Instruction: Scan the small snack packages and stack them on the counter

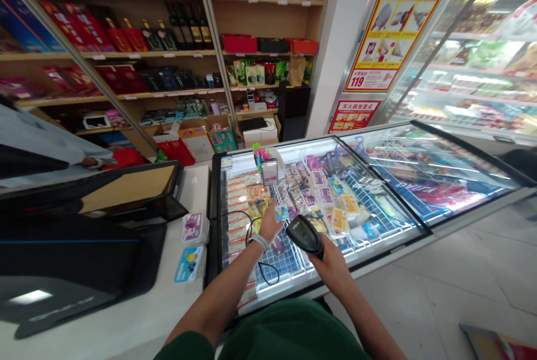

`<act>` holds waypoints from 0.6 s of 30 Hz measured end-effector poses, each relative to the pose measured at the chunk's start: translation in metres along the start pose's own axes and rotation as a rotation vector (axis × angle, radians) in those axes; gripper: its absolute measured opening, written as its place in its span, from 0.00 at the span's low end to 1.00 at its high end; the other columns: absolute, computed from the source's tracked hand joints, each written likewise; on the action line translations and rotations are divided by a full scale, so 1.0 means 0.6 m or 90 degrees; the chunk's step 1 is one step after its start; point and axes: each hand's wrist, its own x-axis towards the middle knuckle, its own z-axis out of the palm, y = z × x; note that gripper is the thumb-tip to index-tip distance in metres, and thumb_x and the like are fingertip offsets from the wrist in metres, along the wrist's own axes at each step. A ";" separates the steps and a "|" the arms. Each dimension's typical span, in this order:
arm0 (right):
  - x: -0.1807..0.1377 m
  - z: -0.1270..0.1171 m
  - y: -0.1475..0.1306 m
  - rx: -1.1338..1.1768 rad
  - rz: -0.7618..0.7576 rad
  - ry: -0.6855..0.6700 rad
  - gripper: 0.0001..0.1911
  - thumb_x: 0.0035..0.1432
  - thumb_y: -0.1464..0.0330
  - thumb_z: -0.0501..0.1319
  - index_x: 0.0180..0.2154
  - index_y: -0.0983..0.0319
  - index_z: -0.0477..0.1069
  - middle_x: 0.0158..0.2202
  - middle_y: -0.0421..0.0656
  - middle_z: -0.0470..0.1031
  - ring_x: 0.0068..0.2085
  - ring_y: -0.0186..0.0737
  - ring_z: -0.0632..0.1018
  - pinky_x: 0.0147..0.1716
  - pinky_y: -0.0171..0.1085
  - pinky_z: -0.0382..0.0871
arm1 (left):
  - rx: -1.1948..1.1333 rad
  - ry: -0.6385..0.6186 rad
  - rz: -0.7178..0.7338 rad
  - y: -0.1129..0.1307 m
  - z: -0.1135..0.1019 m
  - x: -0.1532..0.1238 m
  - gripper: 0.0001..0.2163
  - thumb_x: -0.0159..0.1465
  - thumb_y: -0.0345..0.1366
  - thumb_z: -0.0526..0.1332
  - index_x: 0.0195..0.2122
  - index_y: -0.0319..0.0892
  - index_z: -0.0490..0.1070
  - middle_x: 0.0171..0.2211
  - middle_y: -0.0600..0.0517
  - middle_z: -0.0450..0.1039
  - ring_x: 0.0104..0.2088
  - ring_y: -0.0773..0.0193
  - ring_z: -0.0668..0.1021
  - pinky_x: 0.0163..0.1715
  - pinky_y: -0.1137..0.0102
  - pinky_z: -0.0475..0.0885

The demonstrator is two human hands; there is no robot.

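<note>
My left hand (271, 225), with a watch on its wrist, is closed on a small blue packet (281, 213) and holds it above the glass lid of a chest freezer (377, 248). My right hand (331, 259) grips a black barcode scanner (305, 233), whose head points up and left at the packet. A black cable (268, 273) loops below the scanner over the glass. Under the lid lie several coloured frozen packets (319, 195).
A white counter (138, 315) on the left carries two small packets (193, 245) and a black till screen (75, 259). Another person's sleeve (37, 136) shows at far left. Shelves of boxes and bottles (168, 30) stand behind; a lit cooler (474, 64) is on the right.
</note>
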 end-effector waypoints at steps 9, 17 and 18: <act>-0.003 -0.005 -0.008 0.010 0.000 -0.003 0.15 0.50 0.72 0.56 0.42 0.61 0.67 0.37 0.45 0.76 0.40 0.46 0.77 0.39 0.40 0.69 | -0.021 0.050 -0.034 0.008 -0.045 -0.031 0.29 0.49 0.29 0.65 0.53 0.42 0.60 0.38 0.49 0.72 0.36 0.56 0.77 0.41 0.59 0.72; -0.005 -0.001 -0.002 0.014 -0.005 0.003 0.16 0.51 0.72 0.56 0.44 0.61 0.68 0.39 0.46 0.76 0.41 0.45 0.77 0.41 0.40 0.69 | -0.349 0.040 -0.178 0.009 -0.079 -0.058 0.32 0.45 0.32 0.71 0.50 0.43 0.58 0.40 0.49 0.74 0.39 0.58 0.79 0.42 0.62 0.73; -0.005 -0.001 -0.002 0.011 -0.007 0.006 0.16 0.50 0.72 0.56 0.44 0.61 0.68 0.39 0.45 0.76 0.41 0.45 0.77 0.41 0.40 0.69 | -0.368 0.039 -0.186 0.012 -0.082 -0.061 0.33 0.44 0.33 0.71 0.50 0.43 0.58 0.41 0.48 0.74 0.40 0.57 0.79 0.42 0.62 0.73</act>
